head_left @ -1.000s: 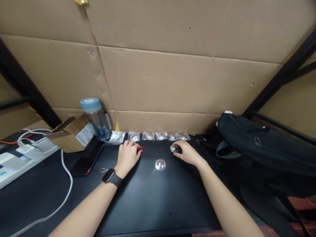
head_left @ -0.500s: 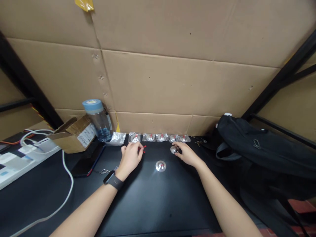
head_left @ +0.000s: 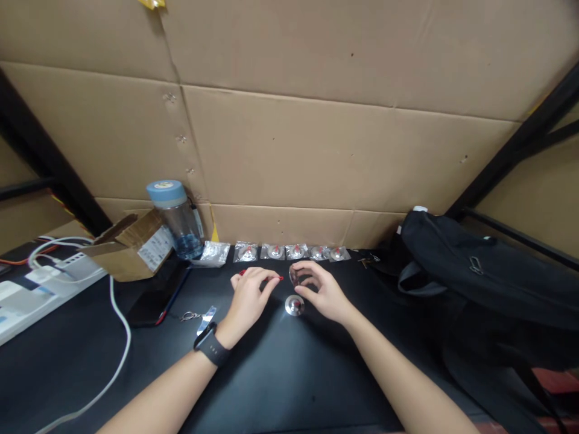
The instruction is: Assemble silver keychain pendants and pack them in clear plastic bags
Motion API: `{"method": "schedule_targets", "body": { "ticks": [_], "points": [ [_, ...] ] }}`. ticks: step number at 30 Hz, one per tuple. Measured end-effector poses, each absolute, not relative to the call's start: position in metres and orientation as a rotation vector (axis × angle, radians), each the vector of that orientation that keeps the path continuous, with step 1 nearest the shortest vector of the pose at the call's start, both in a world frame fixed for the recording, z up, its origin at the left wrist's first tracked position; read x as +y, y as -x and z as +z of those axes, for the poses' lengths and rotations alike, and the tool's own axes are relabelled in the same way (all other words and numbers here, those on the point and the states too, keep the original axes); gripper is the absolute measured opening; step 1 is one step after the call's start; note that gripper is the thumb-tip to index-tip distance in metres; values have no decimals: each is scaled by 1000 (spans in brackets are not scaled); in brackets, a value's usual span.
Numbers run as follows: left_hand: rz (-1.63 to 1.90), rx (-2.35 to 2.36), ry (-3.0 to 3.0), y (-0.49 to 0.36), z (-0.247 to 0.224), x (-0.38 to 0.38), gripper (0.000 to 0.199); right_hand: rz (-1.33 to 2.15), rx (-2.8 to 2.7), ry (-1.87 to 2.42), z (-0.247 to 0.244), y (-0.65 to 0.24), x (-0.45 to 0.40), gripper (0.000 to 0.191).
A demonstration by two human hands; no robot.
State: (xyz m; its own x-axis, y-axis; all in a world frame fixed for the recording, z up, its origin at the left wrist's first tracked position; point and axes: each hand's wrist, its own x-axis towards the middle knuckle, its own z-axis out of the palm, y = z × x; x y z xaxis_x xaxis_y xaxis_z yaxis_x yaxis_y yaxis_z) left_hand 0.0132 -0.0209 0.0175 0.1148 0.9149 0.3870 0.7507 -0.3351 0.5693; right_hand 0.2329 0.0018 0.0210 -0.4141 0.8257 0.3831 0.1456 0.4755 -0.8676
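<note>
My left hand [head_left: 254,289] pinches a red cord [head_left: 281,278] between thumb and forefinger; a bit of red also shows behind the knuckles. In my right hand [head_left: 322,290], the fingers and thumb hold a finger cymbal [head_left: 294,276], a small shiny metal disc with a domed middle, tilted up on edge facing the left hand. A second finger cymbal [head_left: 295,305] lies flat on the black table [head_left: 271,374], just below and between the hands.
Along the cardboard wall lie several bagged metal discs [head_left: 246,252] with red parts. Leftward are a crumpled clear bag [head_left: 214,254], a bottle [head_left: 175,220], an opened box [head_left: 131,247], a phone [head_left: 156,295], a key ring [head_left: 190,316] and a power strip [head_left: 54,286]. A black backpack [head_left: 488,265] fills the right.
My right hand has lifted the finger cymbal, turned it on edge and moved left. The left hand has shifted right with the red cord, so the two hands are closer together.
</note>
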Motion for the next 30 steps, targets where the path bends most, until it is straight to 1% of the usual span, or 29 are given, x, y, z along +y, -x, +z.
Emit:
{"method": "schedule_targets", "body": {
  "ticks": [5,13,22,30],
  "points": [
    [1054,1537,-2199,-21,19,-30,20,970,-1811,735,21,-211,-16,36],
    [1127,1489,-2133,-24,16,-33,21,965,-1779,762,15,-211,-14,36],
    [1095,1570,-2172,-25,15,-35,20,1021,-1763,766,17,-209,-18,39],
    [1092,1569,-2216,-25,13,-35,18,937,-1800,776,19,-210,-18,38]
  ]
}}
